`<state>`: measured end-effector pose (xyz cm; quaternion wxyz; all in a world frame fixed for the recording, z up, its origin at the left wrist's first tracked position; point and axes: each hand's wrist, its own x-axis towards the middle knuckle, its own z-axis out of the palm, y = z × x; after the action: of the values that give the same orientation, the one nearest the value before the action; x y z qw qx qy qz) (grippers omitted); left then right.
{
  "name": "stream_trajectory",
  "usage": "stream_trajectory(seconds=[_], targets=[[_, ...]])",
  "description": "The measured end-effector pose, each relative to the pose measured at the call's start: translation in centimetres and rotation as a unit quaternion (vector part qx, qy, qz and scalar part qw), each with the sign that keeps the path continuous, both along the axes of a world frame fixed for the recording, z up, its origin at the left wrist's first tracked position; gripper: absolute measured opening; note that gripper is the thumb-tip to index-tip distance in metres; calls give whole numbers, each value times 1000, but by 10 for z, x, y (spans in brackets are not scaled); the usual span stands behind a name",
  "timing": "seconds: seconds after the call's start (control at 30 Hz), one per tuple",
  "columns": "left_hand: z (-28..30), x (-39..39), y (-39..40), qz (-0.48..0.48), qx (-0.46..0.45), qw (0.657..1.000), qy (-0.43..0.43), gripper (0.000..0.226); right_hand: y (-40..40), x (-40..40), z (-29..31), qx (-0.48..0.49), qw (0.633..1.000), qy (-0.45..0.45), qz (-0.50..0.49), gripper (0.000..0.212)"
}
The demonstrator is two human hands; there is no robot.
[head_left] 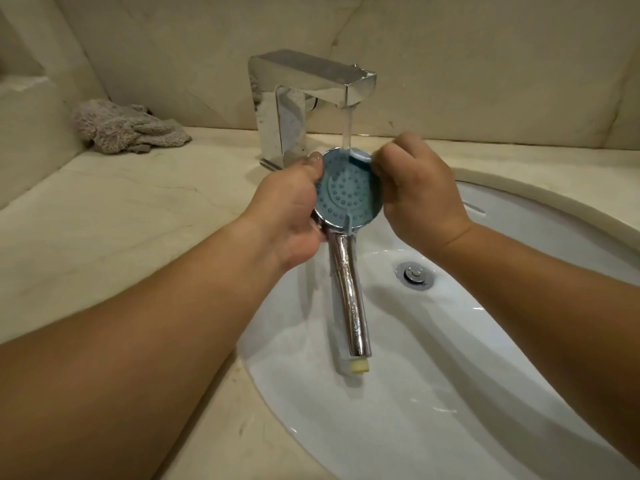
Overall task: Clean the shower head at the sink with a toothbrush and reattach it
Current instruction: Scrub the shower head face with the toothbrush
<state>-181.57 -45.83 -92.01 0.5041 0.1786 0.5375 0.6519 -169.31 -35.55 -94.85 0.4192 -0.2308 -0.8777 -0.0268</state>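
A chrome shower head (348,192) with a blue nozzle face is held over the white sink (519,358), face up under water running from the chrome tap (311,81). Its chrome handle points toward me and ends in a yellowish fitting. My left hand (287,209) grips the head's left rim, thumb on the edge. My right hand (419,192) is curled around a toothbrush whose pale blue head (362,155) lies on the far rim of the nozzle face under the stream. The toothbrush handle is hidden inside my fist.
A crumpled grey cloth (128,128) lies on the beige stone counter (121,220) at the back left. The sink drain (415,273) sits right of the handle. A stone wall rises behind the tap and a ledge stands at the far left.
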Motion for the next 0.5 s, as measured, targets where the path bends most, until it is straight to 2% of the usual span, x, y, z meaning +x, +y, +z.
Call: stream_trajectory(seconds=[0.07, 0.17, 0.27, 0.4, 0.5], targets=[[0, 0, 0, -2, 6, 1000, -13, 31, -7, -7, 8, 33, 999, -21, 33, 24], [2, -2, -1, -2, 18, 999, -50, 33, -14, 1, 2, 91, 989, -87, 72, 12], [1, -3, 1, 5, 13, 999, -35, 32, -14, 21, -13, 120, 979, -145, 78, 18], [0, 1, 2, -3, 17, 1000, -21, 28, 2, 25, 1, 81, 995, -55, 17, 10], [1, 0, 0, -3, 12, 1000, -25, 30, -8, 19, -12, 91, 992, -77, 38, 11]])
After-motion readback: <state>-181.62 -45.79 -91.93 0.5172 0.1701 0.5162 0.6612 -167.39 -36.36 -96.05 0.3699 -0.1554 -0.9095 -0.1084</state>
